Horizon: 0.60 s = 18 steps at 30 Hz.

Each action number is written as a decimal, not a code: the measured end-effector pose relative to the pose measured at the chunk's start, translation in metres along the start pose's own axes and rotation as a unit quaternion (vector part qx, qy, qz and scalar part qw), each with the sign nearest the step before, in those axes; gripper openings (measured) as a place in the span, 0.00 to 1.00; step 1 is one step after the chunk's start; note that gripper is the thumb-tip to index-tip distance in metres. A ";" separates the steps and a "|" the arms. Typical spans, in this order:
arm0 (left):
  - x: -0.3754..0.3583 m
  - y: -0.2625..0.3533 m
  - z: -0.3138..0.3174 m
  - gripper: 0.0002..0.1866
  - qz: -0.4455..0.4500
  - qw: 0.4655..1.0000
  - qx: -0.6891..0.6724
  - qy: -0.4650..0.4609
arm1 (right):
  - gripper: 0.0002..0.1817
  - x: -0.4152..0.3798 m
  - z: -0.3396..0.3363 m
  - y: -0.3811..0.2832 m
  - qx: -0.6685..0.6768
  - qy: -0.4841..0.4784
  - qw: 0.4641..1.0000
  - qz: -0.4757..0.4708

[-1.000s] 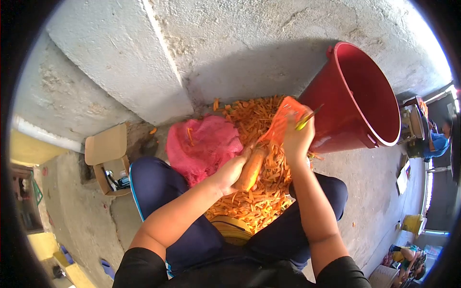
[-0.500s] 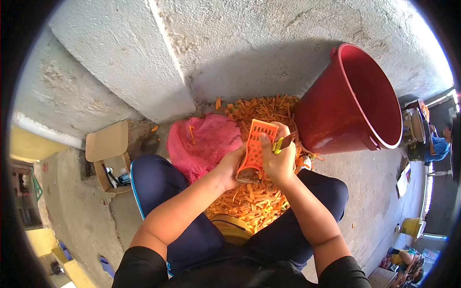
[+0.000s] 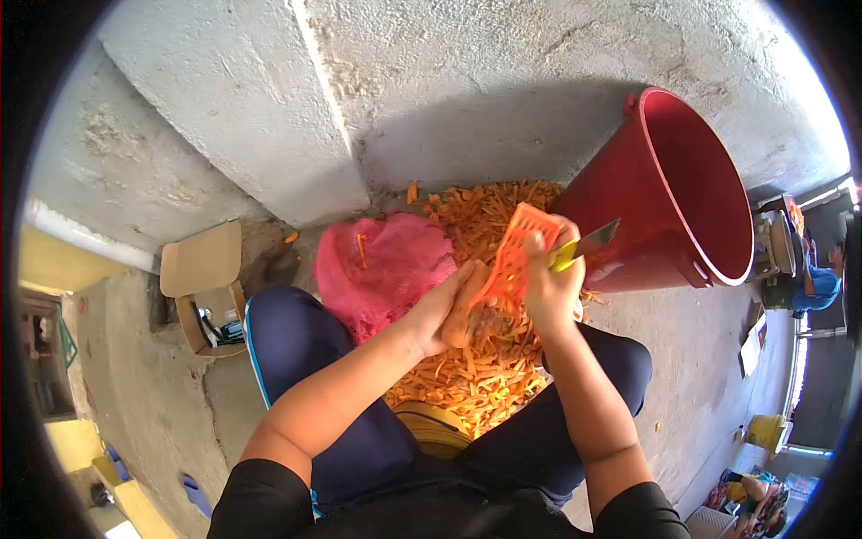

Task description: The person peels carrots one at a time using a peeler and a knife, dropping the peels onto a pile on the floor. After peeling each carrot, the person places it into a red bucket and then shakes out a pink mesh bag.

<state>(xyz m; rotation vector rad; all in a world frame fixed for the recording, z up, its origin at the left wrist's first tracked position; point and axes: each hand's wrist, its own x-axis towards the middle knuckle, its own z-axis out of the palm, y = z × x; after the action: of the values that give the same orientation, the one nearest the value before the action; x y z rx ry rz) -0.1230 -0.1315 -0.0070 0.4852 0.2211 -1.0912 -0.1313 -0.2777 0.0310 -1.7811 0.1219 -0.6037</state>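
My left hand [image 3: 435, 313] is closed round a carrot [image 3: 461, 316] with a brownish-orange skin, held upright over the peelings. In my right hand [image 3: 553, 292] is an orange plastic grater [image 3: 510, 259] with rows of holes, its lower edge close beside the carrot. The same hand also grips a small knife [image 3: 594, 241] with a yellow-green handle, blade pointing right and away from the carrot. Beneath both hands, a heap of orange peelings [image 3: 467, 382] spreads between my knees and back toward the wall.
A pink mesh sack [image 3: 382, 269] lies left of the hands. To the right, a large red bucket [image 3: 620, 198] leans against the wall. An open cardboard box [image 3: 202, 278] sits beyond my left knee. Two people [image 3: 817, 283] [image 3: 763, 503] are far off at the right.
The grater has tilted and moved right, off the carrot, which now shows more fully. My right hand has turned, swinging the knife blade up and to the right.
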 end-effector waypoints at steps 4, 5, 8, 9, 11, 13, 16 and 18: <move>0.001 -0.003 0.007 0.16 0.023 0.996 -0.052 0.061 | 0.15 -0.021 0.014 -0.008 -0.002 -0.045 0.999 0.019; 0.001 -0.003 0.004 0.16 0.018 0.998 -0.054 0.036 | 0.15 -0.022 0.014 -0.010 -0.059 -0.054 0.997 -0.023; -0.001 -0.002 0.005 0.16 0.008 0.999 -0.040 0.024 | 0.15 -0.025 0.014 -0.016 -0.083 -0.056 0.995 -0.023; -0.003 -0.001 0.016 0.16 0.012 0.998 -0.026 0.064 | 0.13 -0.026 0.016 -0.012 -0.056 -0.042 0.997 -0.010; -0.005 -0.001 0.019 0.17 0.001 0.997 0.014 0.072 | 0.12 -0.021 0.013 -0.009 -0.131 -0.002 0.991 -0.039; -0.005 0.000 0.009 0.18 -0.028 0.998 0.064 0.007 | 0.10 -0.001 0.007 -0.003 -0.168 0.081 0.981 -0.061; -0.009 -0.016 0.007 0.20 -0.087 0.995 0.044 0.014 | 0.11 0.035 -0.019 0.022 -0.188 0.189 0.963 0.039; -0.006 -0.016 0.000 0.20 -0.082 0.996 0.034 0.017 | 0.11 0.038 -0.024 0.014 -0.111 0.182 0.973 0.092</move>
<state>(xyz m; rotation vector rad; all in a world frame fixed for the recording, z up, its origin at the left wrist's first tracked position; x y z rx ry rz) -0.1401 -0.1330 -0.0087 0.5542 0.2569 -1.2542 -0.1067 -0.3177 0.0354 -1.8294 0.6204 -0.8001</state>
